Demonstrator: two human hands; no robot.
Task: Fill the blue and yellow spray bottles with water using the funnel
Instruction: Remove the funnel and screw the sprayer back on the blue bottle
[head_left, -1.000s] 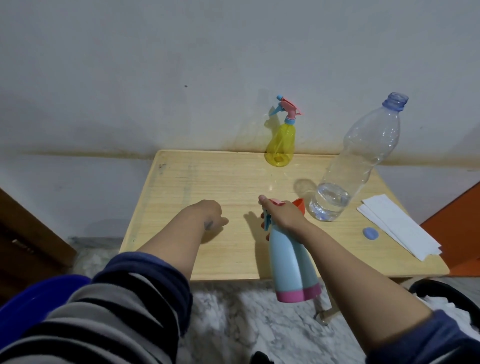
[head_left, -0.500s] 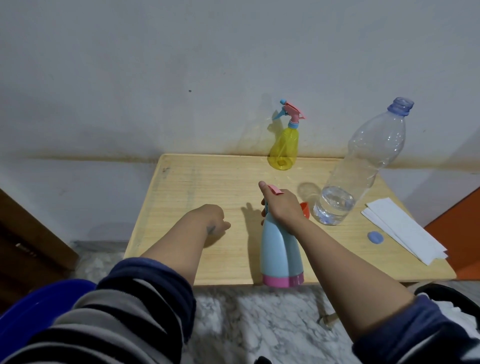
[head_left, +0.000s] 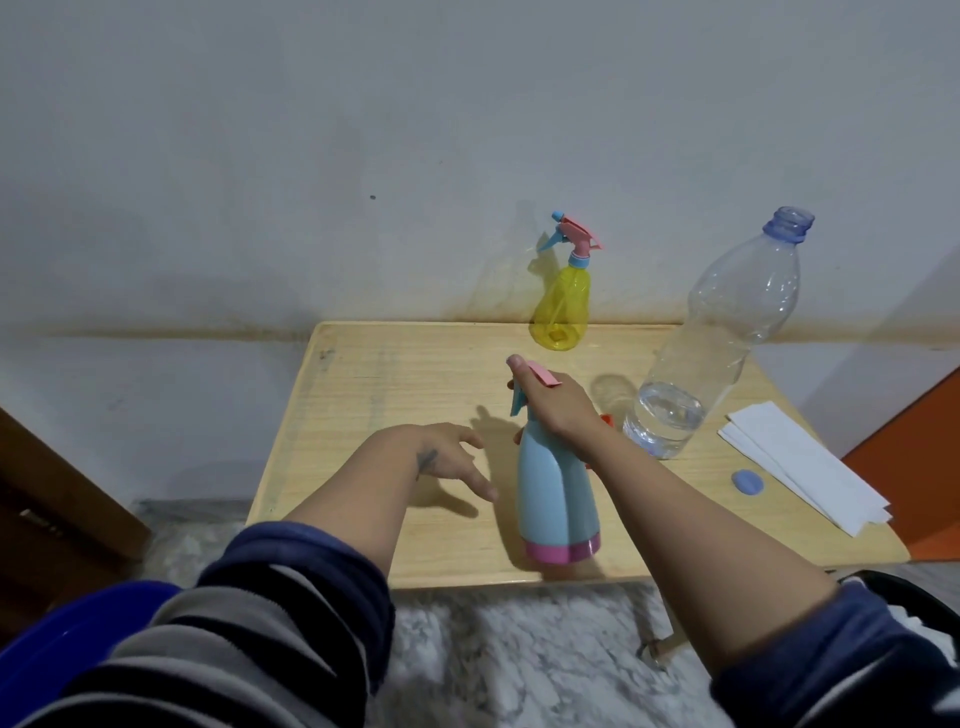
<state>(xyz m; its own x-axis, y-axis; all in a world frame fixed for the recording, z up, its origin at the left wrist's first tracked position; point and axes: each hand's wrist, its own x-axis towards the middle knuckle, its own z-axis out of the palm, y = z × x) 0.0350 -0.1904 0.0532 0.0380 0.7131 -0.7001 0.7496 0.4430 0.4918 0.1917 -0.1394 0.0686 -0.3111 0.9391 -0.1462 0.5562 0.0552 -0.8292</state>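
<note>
The blue spray bottle (head_left: 558, 499) with a pink base stands upright near the wooden table's front edge. My right hand (head_left: 553, 402) grips its pink and blue spray head from above. My left hand (head_left: 449, 460) hovers just left of the bottle with fingers spread, touching nothing. The yellow spray bottle (head_left: 563, 306) stands at the table's back edge by the wall. An orange funnel (head_left: 605, 420) shows only as a sliver behind my right wrist. A large clear water bottle (head_left: 722, 338), uncapped and holding a little water, stands to the right.
The small wooden table (head_left: 374, 395) stands against a grey wall. White paper sheets (head_left: 802, 467) and a blue bottle cap (head_left: 748, 480) lie at its right side. Marble floor lies below the front edge. A blue tub (head_left: 62, 629) sits at lower left.
My right hand brought the blue spray bottle from beyond the table's front edge onto the table, upright. My left hand uncurled from a loose fist and moved toward the bottle.
</note>
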